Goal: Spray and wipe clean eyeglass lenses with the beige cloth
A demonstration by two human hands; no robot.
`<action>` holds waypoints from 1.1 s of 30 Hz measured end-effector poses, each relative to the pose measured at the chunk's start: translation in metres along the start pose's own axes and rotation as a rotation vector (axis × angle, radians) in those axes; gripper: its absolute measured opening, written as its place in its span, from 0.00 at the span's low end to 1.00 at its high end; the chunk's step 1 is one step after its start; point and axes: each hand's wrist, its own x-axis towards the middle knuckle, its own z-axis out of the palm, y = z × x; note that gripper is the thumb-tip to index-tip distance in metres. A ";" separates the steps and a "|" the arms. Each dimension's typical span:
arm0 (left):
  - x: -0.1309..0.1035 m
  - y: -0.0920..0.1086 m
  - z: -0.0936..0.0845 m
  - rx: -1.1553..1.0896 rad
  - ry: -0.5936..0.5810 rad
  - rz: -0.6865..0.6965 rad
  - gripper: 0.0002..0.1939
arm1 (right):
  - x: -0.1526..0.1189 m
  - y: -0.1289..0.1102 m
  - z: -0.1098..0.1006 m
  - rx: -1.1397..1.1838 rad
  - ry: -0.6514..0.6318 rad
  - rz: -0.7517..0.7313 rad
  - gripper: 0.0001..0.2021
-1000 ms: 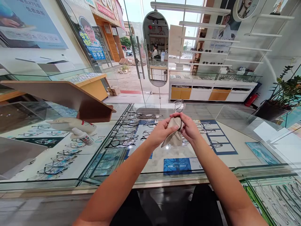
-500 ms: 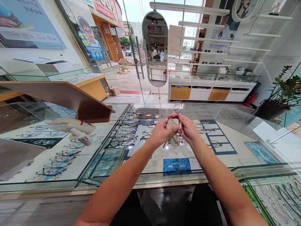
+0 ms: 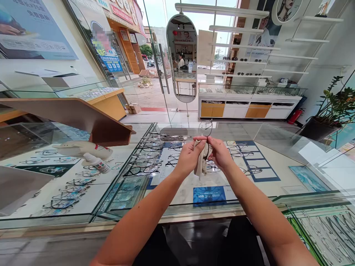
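Observation:
Above the glass counter, a pair of eyeglasses [image 3: 205, 128] is held between my hands, one round lens standing up beyond my fingers. My left hand [image 3: 189, 155] is closed on a beige cleaning cloth [image 3: 200, 165], pressing it about the near part of the glasses. The cloth's loose end hangs below my fingers. My right hand [image 3: 220, 152] pinches the glasses at the frame, its fingertips close to the left ones. The other lens is mostly hidden by the cloth and fingers.
Rows of eyeglass frames [image 3: 144, 159] lie to the left of my hands. A white bottle [image 3: 97, 162] and a brown wooden stand [image 3: 111, 129] are farther left. A blue card [image 3: 210, 196] lies nearer to me. An oval mirror [image 3: 182, 59] stands beyond the counter.
The glasses and both hands have shifted slightly left. The cloth is turned, now hanging narrower and lower, and my left fingers lie straighter across the top of it.

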 end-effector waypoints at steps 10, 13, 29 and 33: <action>-0.001 0.006 -0.009 0.118 -0.207 0.057 0.28 | 0.006 -0.004 -0.008 0.163 0.099 -0.007 0.20; -0.002 0.004 -0.006 0.153 -0.128 0.079 0.30 | 0.004 0.000 -0.002 0.184 0.113 0.013 0.22; 0.001 0.011 -0.015 0.261 -0.244 0.109 0.32 | 0.003 0.003 -0.007 0.193 0.083 0.048 0.24; 0.001 0.013 -0.023 0.362 -0.292 0.108 0.31 | 0.005 0.003 -0.006 0.211 0.095 0.027 0.22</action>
